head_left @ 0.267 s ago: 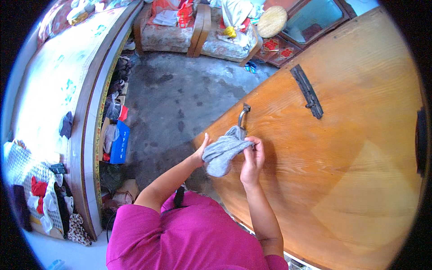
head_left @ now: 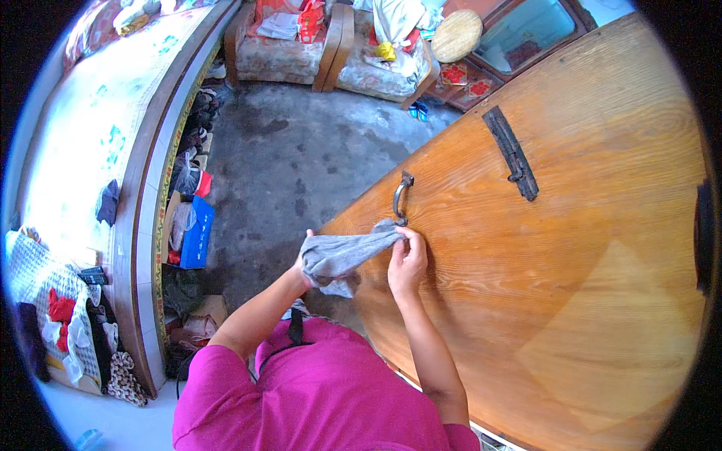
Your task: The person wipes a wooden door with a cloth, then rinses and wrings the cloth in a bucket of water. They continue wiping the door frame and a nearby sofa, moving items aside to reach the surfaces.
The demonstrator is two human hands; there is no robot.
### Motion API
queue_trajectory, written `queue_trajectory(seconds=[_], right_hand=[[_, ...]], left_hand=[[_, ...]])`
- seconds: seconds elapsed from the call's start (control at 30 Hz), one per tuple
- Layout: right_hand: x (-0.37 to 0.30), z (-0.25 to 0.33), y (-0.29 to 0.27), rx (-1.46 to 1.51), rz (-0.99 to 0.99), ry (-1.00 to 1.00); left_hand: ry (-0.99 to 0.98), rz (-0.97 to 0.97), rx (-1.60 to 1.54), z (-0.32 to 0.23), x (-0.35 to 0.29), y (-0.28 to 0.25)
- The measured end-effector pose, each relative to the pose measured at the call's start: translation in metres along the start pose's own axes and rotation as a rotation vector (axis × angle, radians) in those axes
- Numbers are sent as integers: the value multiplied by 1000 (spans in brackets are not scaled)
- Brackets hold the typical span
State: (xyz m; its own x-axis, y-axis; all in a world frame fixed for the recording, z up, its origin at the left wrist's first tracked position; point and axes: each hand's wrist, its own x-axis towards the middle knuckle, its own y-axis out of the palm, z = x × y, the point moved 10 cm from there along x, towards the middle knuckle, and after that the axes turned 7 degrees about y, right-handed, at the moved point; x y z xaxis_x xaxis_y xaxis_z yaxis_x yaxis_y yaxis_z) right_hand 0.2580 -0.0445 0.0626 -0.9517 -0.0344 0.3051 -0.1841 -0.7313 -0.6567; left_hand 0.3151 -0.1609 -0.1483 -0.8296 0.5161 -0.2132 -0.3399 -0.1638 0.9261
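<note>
A soft grey cloth is stretched between my two hands, with a loose fold hanging below. My left hand grips its left end; the cloth hides most of those fingers, though the thumb shows. At the other end, my right hand pinches the cloth's edge between thumb and fingers. Just above that hand is the curved metal handle of a wooden door. The cloth's upper corner lies close against the handle's lower end; whether they touch I cannot tell.
A dark bolt is fixed on the door. Left of me stands a raised bed with a blue box and several bags along its base. Armchairs piled with cloths stand at the far side of the grey floor.
My left hand has moved left and taken hold of the cloth, which now spans more widely between both hands. My right hand has shifted slightly left.
</note>
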Motion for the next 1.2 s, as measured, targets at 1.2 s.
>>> queue_trajectory(seconds=[1.2], right_hand=[[27, 18, 22, -79, 429, 12]], left_hand=[[1443, 169, 1702, -33, 99, 140]])
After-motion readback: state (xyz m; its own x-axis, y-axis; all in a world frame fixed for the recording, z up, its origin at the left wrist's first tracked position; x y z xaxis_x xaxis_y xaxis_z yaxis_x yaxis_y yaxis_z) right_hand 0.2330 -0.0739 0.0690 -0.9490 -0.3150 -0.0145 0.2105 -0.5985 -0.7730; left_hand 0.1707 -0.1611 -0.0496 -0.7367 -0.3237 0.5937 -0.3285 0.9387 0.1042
